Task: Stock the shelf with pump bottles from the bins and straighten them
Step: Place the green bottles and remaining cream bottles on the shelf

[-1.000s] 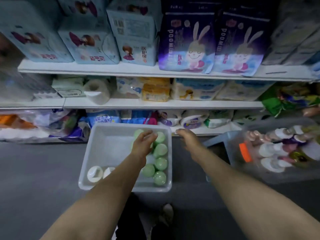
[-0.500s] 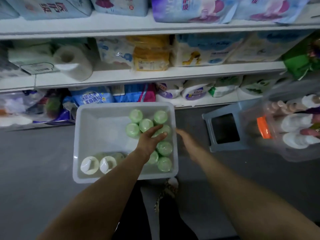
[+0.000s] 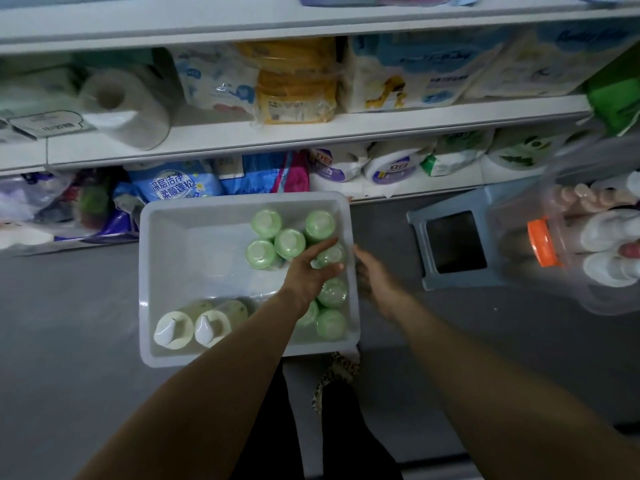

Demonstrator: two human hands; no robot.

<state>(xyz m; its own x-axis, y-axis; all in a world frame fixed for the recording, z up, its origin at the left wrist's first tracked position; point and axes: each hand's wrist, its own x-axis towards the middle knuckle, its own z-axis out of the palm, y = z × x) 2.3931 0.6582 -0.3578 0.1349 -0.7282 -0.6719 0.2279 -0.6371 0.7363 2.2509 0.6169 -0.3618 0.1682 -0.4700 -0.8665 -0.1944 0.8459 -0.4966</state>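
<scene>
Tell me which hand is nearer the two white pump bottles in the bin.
Left. The left hand is inside the bin, right of the white pump bottles. The right hand is beyond the bin's right wall.

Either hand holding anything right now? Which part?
The left hand curls around the top of a green bottle in the white bin. The right hand holds nothing, just outside the bin's right wall.

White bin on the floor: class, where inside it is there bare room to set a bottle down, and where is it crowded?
Free: the white bin's left and middle floor, behind the two white-capped bottles. Crowded: the right side, packed with green-capped bottles under the left hand.
</scene>
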